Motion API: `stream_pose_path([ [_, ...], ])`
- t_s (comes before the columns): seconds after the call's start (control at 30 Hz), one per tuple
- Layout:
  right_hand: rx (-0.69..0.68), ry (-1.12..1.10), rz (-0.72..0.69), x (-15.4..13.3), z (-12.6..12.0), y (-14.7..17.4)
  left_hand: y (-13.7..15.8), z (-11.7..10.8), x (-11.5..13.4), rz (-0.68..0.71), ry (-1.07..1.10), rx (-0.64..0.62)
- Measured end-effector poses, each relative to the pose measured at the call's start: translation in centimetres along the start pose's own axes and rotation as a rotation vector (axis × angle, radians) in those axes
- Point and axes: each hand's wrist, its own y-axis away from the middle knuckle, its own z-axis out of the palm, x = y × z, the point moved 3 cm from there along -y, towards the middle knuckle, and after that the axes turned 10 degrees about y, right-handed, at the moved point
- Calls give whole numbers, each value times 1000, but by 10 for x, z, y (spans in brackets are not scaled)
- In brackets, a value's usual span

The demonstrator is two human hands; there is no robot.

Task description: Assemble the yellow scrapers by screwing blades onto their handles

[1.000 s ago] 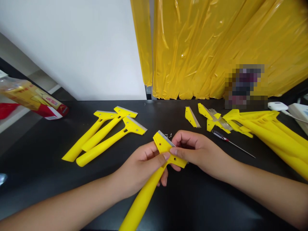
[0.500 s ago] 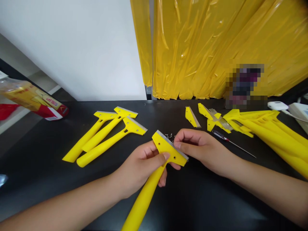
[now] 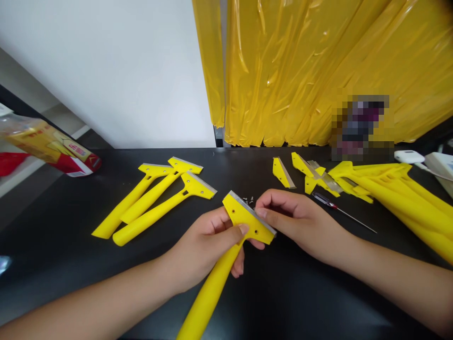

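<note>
My left hand [image 3: 212, 241] is wrapped around the neck of a yellow scraper [image 3: 244, 217], thumb on its face. A metal blade runs along the head's upper edge, and two screw holes show in the face. The handle slants down toward the bottom of the view. My right hand [image 3: 286, 210] is closed in a pinch beside the blade edge; whatever its fingertips hold, if anything, is hidden. Just behind the scraper head, several small screws [image 3: 251, 200] lie on the black table [image 3: 293, 297].
Three yellow scrapers [image 3: 152, 208] lie on the left. Yellow head plates with blades [image 3: 283, 173], a screwdriver [image 3: 327, 200] and a pile of yellow handles [image 3: 399, 198] lie on the right. A clear-topped package [image 3: 56, 148] stands far left; yellow plastic sheeting [image 3: 283, 71] hangs behind.
The scraper in my left hand has shifted very slightly left, and more of the screws show behind it. My right hand stays almost in place, still pinched.
</note>
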Motion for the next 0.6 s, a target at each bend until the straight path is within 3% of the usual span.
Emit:
stream_pose_path([
  [0.13,203,89,-100,-16,-10,12,16,-2,24,214,-181,143],
  [0.23,101,-105,-83,-19,-3,20,34,-3,40,495,-648,292],
  [0.37,-123,-497,35,-16,16,24,46,10,38,902,-1372,62],
  [0.47,-164,-686,177,-10,24,23,41,17,27,982,-1788,-53],
  [0.6,-151,-760,313,-2,28,21,33,24,17,1042,-2029,-98],
])
